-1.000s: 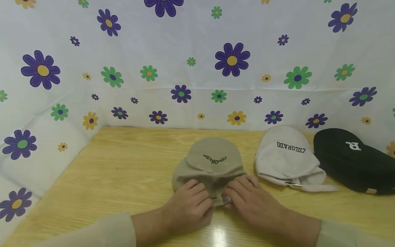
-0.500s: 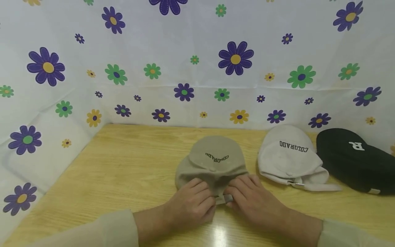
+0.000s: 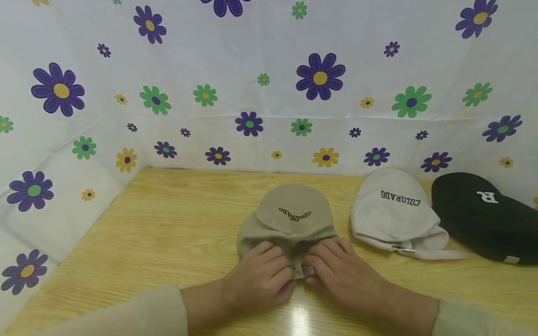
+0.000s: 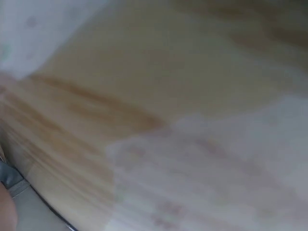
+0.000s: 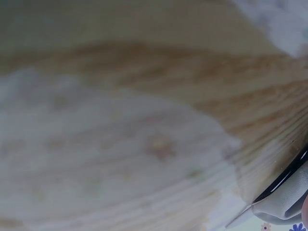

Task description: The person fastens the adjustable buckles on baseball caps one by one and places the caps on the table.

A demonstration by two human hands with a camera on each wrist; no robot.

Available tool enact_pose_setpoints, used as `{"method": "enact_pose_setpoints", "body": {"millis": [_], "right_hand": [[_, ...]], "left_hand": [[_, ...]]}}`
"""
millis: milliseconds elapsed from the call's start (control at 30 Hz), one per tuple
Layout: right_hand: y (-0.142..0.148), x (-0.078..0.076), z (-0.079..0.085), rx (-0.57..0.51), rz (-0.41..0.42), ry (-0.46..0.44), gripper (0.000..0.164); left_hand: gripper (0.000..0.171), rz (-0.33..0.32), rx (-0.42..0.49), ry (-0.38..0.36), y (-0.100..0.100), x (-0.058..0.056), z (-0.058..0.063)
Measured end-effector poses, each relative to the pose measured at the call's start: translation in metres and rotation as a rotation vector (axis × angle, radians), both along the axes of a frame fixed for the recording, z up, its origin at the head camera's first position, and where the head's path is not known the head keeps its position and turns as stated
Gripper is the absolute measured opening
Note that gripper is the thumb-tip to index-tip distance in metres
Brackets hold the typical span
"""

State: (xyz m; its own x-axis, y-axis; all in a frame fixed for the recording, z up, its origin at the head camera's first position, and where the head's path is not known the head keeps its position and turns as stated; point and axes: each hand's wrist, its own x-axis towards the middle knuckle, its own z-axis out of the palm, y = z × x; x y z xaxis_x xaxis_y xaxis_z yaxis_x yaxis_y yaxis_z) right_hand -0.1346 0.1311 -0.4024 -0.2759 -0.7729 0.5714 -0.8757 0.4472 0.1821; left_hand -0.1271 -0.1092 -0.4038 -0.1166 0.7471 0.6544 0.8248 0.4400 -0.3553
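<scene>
A khaki baseball cap with upside-down COLORADO lettering lies on the table in the head view, its back edge toward me. My left hand grips the left part of that edge with curled fingers. On the other side my right hand grips the edge beside a small metal buckle on the strap. Both thumbs and most fingertips are hidden behind the hands and fabric. The wrist views show mainly blurred tabletop with a pale reflection; neither shows the cap clearly.
Right of the khaki cap lies an off-white COLORADO cap, its strap end sticking out to the right. A black cap with a white R is beside it. The wooden table meets a flowered cloth behind and at left.
The head view has shifted slightly. Both hands keep their grip on the khaki cap's back edge, with only tiny finger movements around the buckle. The other caps stay put.
</scene>
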Motion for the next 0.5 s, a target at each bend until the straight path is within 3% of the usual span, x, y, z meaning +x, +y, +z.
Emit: {"method": "enact_pose_setpoints", "body": {"millis": [233, 500], "right_hand": [[0.0008, -0.0037, 0.0043, -0.01, -0.02, 0.031, 0.027], [-0.0012, -0.0005, 0.0019, -0.083, 0.028, 0.027, 0.026]], "left_hand": [[0.012, 0.054, -0.007, -0.006, 0.0007, -0.0033, 0.0021], [0.023, -0.005, 0.03, 0.005, 0.0006, -0.0001, -0.0006]]}}
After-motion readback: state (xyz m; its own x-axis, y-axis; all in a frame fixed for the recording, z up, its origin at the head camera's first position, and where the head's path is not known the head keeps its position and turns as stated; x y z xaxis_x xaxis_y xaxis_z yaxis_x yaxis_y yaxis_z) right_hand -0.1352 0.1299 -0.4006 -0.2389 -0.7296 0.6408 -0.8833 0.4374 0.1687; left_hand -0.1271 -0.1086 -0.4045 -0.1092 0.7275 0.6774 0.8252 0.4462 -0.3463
